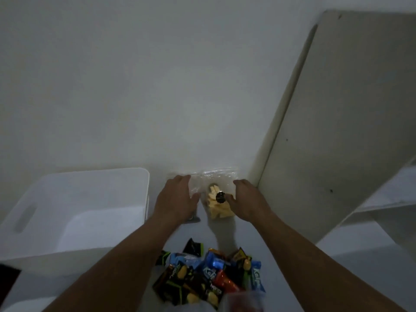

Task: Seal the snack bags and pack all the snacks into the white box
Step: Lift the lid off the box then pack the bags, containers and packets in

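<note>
A clear plastic bag [213, 183] with pale yellow snack pieces [217, 206] and a small black round object on it leans against the wall at the back of the surface. My left hand [176, 199] rests on the bag's left side, fingers spread. My right hand [246, 199] is at its right side, thumb close to the black object; whether either hand grips the bag is unclear. The white box [74, 176] stands empty at the left. A pile of several small wrapped snacks [209, 275] in black, blue and orange lies near me.
A white wall rises directly behind the bag. A tall beige panel [333, 122] leans or stands at the right, with white shelving [382, 199] beyond it. The scene is dim.
</note>
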Demonstrator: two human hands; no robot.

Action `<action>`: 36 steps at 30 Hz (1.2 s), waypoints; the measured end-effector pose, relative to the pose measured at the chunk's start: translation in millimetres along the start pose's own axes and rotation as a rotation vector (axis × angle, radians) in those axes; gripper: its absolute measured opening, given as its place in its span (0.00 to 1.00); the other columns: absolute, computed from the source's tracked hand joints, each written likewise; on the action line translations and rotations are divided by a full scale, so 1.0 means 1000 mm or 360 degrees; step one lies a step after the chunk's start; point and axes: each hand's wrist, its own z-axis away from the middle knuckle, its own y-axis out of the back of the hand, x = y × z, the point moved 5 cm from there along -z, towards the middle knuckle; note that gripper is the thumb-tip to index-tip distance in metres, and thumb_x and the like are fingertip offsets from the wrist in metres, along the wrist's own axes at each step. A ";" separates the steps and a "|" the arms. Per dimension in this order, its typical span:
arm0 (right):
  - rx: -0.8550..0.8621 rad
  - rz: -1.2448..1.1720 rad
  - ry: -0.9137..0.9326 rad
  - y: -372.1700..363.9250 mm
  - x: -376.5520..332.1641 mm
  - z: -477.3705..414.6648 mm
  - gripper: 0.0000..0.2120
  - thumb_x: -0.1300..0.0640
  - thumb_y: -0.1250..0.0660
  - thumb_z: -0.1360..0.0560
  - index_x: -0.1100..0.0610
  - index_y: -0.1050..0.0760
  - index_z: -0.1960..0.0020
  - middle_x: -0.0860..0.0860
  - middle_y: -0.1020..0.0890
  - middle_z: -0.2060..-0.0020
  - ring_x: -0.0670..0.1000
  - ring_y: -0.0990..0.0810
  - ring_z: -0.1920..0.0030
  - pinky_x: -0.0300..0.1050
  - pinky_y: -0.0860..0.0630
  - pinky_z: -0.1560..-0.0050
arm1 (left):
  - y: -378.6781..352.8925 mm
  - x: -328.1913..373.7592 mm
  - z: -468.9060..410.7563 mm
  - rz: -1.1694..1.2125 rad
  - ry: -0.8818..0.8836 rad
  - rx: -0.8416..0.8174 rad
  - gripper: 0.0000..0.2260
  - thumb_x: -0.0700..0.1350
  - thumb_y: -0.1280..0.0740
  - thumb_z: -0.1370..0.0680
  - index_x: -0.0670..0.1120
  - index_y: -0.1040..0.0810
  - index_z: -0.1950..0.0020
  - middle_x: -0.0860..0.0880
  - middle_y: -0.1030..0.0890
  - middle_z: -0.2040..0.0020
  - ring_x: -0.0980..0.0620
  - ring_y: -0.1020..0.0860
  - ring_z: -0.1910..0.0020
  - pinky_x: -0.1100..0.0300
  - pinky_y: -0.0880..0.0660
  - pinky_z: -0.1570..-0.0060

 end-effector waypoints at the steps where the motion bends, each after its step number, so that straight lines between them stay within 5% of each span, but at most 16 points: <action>1: 0.0017 0.0005 0.0029 -0.003 0.005 -0.014 0.25 0.47 0.38 0.20 0.62 0.32 0.30 0.58 0.27 0.33 0.58 0.28 0.33 0.51 0.28 0.36 | -0.008 -0.005 -0.011 -0.0031 0.0023 0.0017 0.26 0.53 0.33 0.23 0.45 0.31 0.27 0.44 0.28 0.30 0.43 0.31 0.31 0.50 0.31 0.34; 15: 0.0174 -0.0064 0.0094 -0.035 0.032 -0.105 0.30 0.49 0.26 0.27 0.58 0.36 0.32 0.60 0.31 0.39 0.63 0.27 0.40 0.53 0.24 0.46 | -0.065 -0.046 -0.075 -0.0456 0.0279 0.0162 0.31 0.50 0.28 0.27 0.49 0.35 0.26 0.42 0.35 0.29 0.39 0.33 0.33 0.47 0.28 0.41; 22: 0.0271 -0.0519 -0.0063 -0.040 0.046 -0.108 0.26 0.56 0.28 0.25 0.51 0.41 0.35 0.55 0.26 0.43 0.57 0.22 0.50 0.52 0.23 0.52 | -0.073 -0.056 -0.077 0.0163 0.0587 0.0454 0.24 0.38 0.28 0.26 0.49 0.32 0.33 0.44 0.39 0.30 0.39 0.25 0.41 0.48 0.21 0.49; 24: 0.0321 -0.0587 -0.0075 -0.041 0.048 -0.108 0.25 0.59 0.30 0.25 0.49 0.42 0.37 0.56 0.23 0.47 0.55 0.21 0.53 0.53 0.22 0.54 | -0.075 -0.058 -0.077 0.0329 0.0658 0.0532 0.26 0.36 0.27 0.27 0.50 0.35 0.35 0.46 0.38 0.32 0.39 0.22 0.48 0.48 0.20 0.53; 29: 0.0299 -0.0657 -0.0137 -0.041 0.056 -0.107 0.25 0.64 0.32 0.26 0.47 0.41 0.38 0.54 0.22 0.50 0.55 0.22 0.54 0.51 0.24 0.56 | -0.075 -0.066 -0.071 0.0293 0.1003 0.0605 0.27 0.42 0.26 0.28 0.48 0.36 0.34 0.41 0.23 0.39 0.38 0.23 0.42 0.45 0.23 0.46; 36: 0.0263 -0.0450 -0.0017 -0.033 0.058 -0.097 0.19 0.62 0.35 0.24 0.49 0.28 0.36 0.55 0.25 0.49 0.53 0.24 0.55 0.44 0.29 0.58 | -0.076 -0.073 -0.060 0.0477 0.1036 0.0638 0.15 0.41 0.32 0.27 0.49 0.28 0.43 0.45 0.17 0.53 0.42 0.19 0.53 0.51 0.22 0.53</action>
